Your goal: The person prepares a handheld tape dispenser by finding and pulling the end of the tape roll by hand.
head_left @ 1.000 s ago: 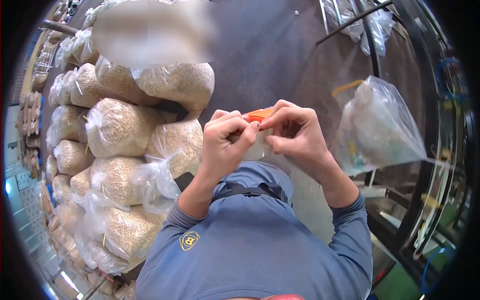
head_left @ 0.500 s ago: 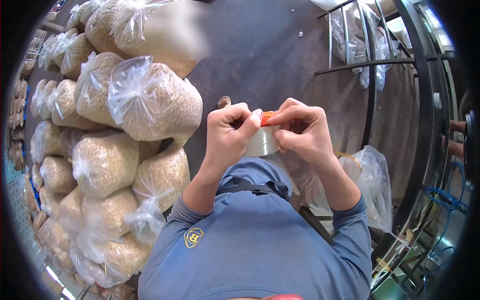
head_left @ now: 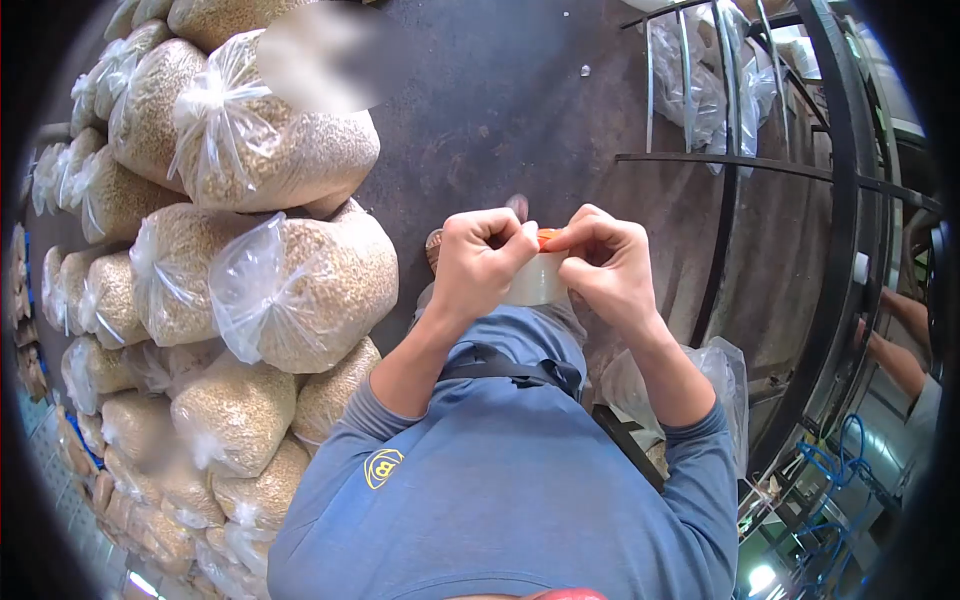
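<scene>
In front of my waist, a whitish, shiny roll that looks like clear tape (head_left: pixel 536 283) hangs between my hands. A bright orange part (head_left: pixel 546 239) shows at its top, pinched by my fingertips. My left hand (head_left: pixel 482 262) grips it from the left with thumb and index finger closed together. From the right, my right hand (head_left: pixel 606 262) presses thumb and bent index finger against the roll and its orange part. The fingers partly hide the roll's sides and upper edge.
Tied clear bags of pale grain-like material (head_left: pixel 305 285) are piled high at left. A black metal frame (head_left: pixel 835 175) stands at right, with plastic bags (head_left: pixel 725 385) beside me. Another person's forearm (head_left: pixel 895 362) shows at the far right. Blue tubing (head_left: pixel 845 455) hangs lower right.
The view has shifted, so the bags sit lower and my feet show more. My hands remain pinched on the roll, with less orange visible. More of the other person's arms has come into view.
</scene>
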{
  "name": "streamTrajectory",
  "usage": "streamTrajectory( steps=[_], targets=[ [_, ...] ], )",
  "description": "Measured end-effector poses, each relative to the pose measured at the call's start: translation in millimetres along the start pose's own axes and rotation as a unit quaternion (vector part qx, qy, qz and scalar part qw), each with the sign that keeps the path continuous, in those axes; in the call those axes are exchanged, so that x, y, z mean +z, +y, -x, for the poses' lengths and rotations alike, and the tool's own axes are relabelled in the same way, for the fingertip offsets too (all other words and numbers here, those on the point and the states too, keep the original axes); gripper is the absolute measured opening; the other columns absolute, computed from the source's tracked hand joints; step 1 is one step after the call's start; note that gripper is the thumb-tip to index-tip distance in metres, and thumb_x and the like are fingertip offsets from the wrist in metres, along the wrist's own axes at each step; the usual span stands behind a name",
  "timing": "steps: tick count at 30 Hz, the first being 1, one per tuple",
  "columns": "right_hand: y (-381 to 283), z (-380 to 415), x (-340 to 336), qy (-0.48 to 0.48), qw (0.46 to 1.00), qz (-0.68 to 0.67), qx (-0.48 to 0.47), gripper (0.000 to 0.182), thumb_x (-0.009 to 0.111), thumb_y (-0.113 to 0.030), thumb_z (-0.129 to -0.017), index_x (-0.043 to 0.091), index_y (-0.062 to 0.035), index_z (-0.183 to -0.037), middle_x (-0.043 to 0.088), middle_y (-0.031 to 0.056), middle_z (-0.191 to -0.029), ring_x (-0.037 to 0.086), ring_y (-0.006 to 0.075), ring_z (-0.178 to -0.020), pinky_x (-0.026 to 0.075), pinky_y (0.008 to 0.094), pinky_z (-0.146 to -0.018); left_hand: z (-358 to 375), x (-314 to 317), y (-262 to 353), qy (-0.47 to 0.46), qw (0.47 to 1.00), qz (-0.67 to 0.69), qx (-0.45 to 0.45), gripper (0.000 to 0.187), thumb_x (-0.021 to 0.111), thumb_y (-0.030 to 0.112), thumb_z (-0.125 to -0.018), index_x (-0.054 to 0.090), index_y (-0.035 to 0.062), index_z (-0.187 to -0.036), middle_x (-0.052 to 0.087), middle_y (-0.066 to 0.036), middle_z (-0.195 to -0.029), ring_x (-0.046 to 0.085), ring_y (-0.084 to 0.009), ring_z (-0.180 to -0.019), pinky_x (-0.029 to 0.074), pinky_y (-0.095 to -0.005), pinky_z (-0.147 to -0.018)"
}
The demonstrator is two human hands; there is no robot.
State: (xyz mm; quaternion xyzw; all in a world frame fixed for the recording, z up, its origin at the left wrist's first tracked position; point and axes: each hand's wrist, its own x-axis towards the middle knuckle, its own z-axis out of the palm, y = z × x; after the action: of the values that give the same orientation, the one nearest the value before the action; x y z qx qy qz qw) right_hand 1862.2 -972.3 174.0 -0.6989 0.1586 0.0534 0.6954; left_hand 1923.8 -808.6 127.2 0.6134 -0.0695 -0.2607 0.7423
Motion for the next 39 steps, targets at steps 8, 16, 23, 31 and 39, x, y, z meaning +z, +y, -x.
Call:
streamTrajectory(
  steps=[8, 16, 23, 31, 39],
  targets=[
    [-24.8, -149.5, -77.6, 0.006, 0.996, -0.085, -0.031, 0.028, 0.063, 0.007, -0.071, 0.075, 0.0038, -0.095, 0.059, 0.0009, -0.086, 0.047, 0.0014, -0.063, 0.036, 0.0196, -0.056, -179.7, 21.0, 36.9, -0.027, 0.996, -0.072, 0.034, 0.030, 0.067, 0.009, -0.087, 0.055, -0.0016, -0.062, 0.045, 0.005, -0.055, 0.038, -0.0023, -0.057, 0.029, -0.0256, -0.048],
    [-87.7, -350.5, -188.5, -0.047, 0.992, -0.100, -0.054, 0.016, 0.066, 0.002, -0.075, 0.074, 0.0011, -0.088, 0.057, -0.0003, -0.081, 0.050, 0.0031, -0.063, 0.040, 0.0215, -0.055, -388.0, 69.7, 91.7, 0.060, 0.978, -0.190, 0.063, 0.036, 0.067, 0.008, -0.087, 0.047, -0.0003, -0.059, 0.039, 0.005, -0.054, 0.036, -0.0028, -0.056, 0.029, -0.0271, -0.048],
    [-118.7, -505.5, -248.7, -0.044, 0.996, -0.054, -0.060, 0.012, 0.065, 0.000, -0.077, 0.069, 0.0001, -0.088, 0.061, -0.0028, -0.075, 0.046, 0.0014, -0.063, 0.038, 0.0212, -0.055, -549.5, 80.9, 105.7, 0.086, 0.986, -0.130, 0.056, 0.036, 0.066, 0.006, -0.087, 0.047, 0.0029, -0.056, 0.042, 0.008, -0.056, 0.036, -0.0014, -0.055, 0.027, -0.0242, -0.048],
    [-183.4, -735.9, -286.3, -0.034, 0.998, -0.009, -0.060, 0.014, 0.067, -0.001, -0.077, 0.065, 0.0010, -0.090, 0.062, -0.0017, -0.074, 0.051, 0.0011, -0.063, 0.043, 0.0199, -0.055, -795.9, 36.3, 138.2, 0.041, 0.994, -0.069, 0.075, 0.032, 0.064, 0.003, -0.087, 0.052, 0.0018, -0.058, 0.047, 0.008, -0.059, 0.039, -0.0007, -0.057, 0.029, -0.0230, -0.050],
    [-276.8, -925.9, -327.5, 0.000, 1.000, -0.024, -0.003, 0.007, 0.062, 0.005, -0.078, 0.060, 0.0017, -0.084, 0.061, 0.0027, -0.067, 0.061, 0.0069, -0.059, 0.049, 0.0226, -0.051, -1019.9, 13.6, 214.3, -0.055, 0.994, -0.083, 0.034, 0.033, 0.067, 0.009, -0.085, 0.052, 0.0008, -0.057, 0.045, 0.006, -0.054, 0.038, -0.0016, -0.054, 0.029, -0.0254, -0.046]
  ],
)
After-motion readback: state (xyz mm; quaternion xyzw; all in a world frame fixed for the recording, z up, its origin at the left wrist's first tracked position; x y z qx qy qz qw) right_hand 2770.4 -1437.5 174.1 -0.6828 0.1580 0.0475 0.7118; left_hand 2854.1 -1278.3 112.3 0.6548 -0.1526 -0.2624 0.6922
